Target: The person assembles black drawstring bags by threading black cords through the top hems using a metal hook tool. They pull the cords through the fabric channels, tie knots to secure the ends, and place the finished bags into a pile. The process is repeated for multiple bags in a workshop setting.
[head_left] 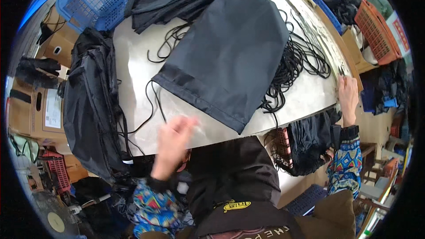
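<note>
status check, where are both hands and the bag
Left hand blurred, empty, over near table edge. Right hand at far right edge by black cord pile. Dark drawstring fabric bag flat, untouched.

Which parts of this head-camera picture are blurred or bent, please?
In the head view, the left hand is smeared by motion blur; the right hand and the black fabric bag are sharp; the table edge bows from fisheye distortion.

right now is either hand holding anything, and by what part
The left hand is motion-blurred near a thin black cord; a hold cannot be told. The right hand rests at the table edge, its fingers apparently pinching a small dark item.
</note>
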The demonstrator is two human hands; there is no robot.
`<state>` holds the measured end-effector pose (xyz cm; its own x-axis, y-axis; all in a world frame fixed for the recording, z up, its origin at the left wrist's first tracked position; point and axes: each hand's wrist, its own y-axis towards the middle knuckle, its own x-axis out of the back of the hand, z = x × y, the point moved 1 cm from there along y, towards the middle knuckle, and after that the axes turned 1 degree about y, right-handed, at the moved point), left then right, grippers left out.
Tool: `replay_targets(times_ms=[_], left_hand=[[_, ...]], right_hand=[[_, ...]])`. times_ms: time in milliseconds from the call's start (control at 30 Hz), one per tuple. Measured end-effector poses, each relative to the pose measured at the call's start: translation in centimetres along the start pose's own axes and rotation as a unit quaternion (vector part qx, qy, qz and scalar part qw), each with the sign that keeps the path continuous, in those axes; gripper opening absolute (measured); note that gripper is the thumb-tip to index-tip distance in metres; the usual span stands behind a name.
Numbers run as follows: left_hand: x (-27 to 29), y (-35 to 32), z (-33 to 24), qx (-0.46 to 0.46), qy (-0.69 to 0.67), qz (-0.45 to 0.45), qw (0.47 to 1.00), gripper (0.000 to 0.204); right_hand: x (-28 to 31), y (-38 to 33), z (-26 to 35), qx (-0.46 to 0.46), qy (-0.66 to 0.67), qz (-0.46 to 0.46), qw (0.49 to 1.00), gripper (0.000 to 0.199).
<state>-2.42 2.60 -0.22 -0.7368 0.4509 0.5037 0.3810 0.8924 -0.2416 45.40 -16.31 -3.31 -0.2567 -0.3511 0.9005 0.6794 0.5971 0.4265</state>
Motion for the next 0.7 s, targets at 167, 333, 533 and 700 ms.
replay_targets(times_ms=[167, 333, 533, 700], left_hand=[[-8.4, -2.1, -2.2, -0.088, -0.121, -0.031, 0.988, 0.013], [-6.7, 0.2, -3.6, -0.006, -0.414, -0.010, 0.910, 0.012], [-5.3, 0.3, -3.8, 0.027, -0.421, 0.023, 0.907, 0.018], [-4.9, 0.5, -2.1, -0.016, -0.370, -0.029, 0.928, 0.021]], right_hand=[[1.1, -0.1, 1.9, 0.027, -0.005, -0.103, 0.994, 0.036], [5.0, -4.4, 7.1, 0.087, 0.180, 0.017, 0.980, 0.016], [5.7, -10.6, 15.9, 0.148, 0.322, 0.193, 0.915, 0.020], [6.4, -11.2, 17.9, 0.174, 0.365, 0.245, 0.881, 0.017]])
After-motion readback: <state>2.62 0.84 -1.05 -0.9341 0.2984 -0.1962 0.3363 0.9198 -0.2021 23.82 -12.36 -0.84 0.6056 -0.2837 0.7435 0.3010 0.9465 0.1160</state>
